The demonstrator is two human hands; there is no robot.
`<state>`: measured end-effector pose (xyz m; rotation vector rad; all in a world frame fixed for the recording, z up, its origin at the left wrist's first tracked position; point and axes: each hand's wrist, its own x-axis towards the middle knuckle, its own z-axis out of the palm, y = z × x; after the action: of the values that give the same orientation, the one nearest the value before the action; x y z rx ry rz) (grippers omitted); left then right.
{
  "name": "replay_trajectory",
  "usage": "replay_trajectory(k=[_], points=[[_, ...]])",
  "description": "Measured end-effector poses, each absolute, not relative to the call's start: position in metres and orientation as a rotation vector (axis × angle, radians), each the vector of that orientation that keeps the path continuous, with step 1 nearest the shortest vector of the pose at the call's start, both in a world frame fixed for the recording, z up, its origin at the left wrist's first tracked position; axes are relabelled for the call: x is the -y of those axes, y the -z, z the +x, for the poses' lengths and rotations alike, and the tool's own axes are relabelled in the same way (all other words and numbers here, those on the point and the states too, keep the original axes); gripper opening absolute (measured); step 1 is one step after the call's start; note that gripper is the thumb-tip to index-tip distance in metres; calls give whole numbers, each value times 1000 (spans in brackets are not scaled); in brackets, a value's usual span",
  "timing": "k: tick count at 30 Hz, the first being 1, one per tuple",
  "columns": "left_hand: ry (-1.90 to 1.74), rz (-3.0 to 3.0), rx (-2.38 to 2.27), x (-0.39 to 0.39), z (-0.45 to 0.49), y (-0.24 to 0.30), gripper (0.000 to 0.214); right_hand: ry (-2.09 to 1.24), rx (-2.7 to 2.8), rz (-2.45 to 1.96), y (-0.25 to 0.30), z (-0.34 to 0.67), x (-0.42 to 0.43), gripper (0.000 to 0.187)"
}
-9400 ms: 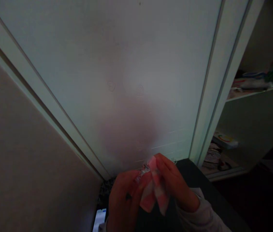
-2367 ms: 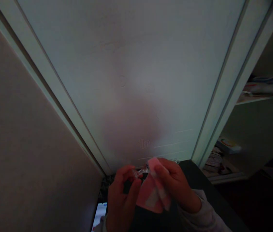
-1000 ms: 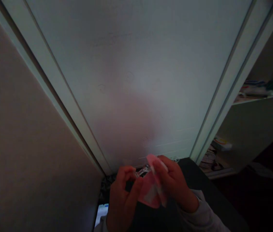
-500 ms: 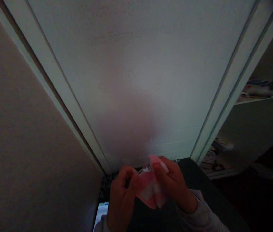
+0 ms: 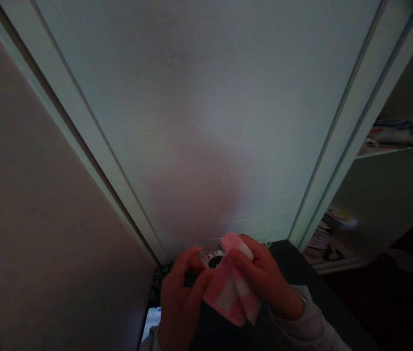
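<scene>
Low in the dim picture, my left hand [image 5: 179, 300] pinches a small clear, shiny object [image 5: 209, 257] between thumb and fingertips. My right hand [image 5: 265, 280] is closed on a pink and white checked cloth [image 5: 230, 287] and presses its upper fold against that object. The cloth hangs down between both hands over my dark lap. What the clear object is I cannot make out.
A white sliding door panel [image 5: 206, 112] rises straight ahead, with a beige wall [image 5: 34, 234] to the left. White shelves [image 5: 385, 146] with small items stand at right. A lit phone screen [image 5: 151, 319] glows by my left wrist.
The cloth has shifted slightly and hangs lower and more spread out. Both hands stay together on the clear object, with small rubbing shifts of the fingers.
</scene>
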<state>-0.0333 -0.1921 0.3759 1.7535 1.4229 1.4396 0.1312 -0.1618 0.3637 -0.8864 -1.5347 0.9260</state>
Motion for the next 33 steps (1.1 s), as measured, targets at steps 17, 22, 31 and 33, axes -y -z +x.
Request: replay_trajectory(k=[17, 22, 31, 33], points=[[-1270, 1674, -1468, 192, -12, -382, 49, -793, 1710, -879, -365, 145, 160, 19], [-1304, 1664, -1362, 191, -10, -377, 39, -781, 1595, -923, -361, 144, 157, 28], [-1408, 1876, -1368, 191, -16, -379, 17, -995, 1321, -909, -358, 139, 155, 35], [-1416, 1826, -1374, 191, -18, -379, 17, -1030, 1307, -875, -359, 137, 155, 39]])
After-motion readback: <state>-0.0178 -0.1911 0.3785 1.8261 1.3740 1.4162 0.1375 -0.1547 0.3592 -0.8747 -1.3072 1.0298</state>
